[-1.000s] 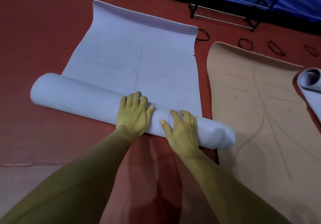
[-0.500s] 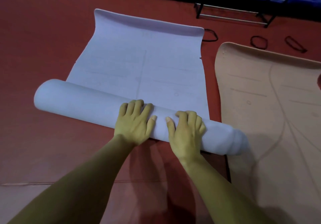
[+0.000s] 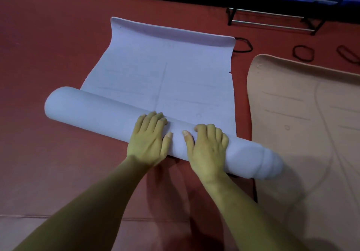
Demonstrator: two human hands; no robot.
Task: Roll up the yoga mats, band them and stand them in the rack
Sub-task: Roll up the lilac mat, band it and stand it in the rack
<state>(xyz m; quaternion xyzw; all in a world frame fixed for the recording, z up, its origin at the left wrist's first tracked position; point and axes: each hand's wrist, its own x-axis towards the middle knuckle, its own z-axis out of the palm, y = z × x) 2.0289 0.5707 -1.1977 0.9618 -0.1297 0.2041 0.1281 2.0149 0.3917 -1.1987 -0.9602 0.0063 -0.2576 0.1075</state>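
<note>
Your lilac mat lies half rolled on the red floor, with the roll nearest you. Your left hand and right hand press on the roll side by side, fingers curled over its top. The mat's faint printed mark is too blurred to read. A tan mat lies flat just beside it on the right, with black bands and the rack beyond.

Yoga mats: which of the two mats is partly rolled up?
The pale lavender mat: its near end is a thick roll under the left hand and right hand. The tan mat to its right lies unrolled.
</note>
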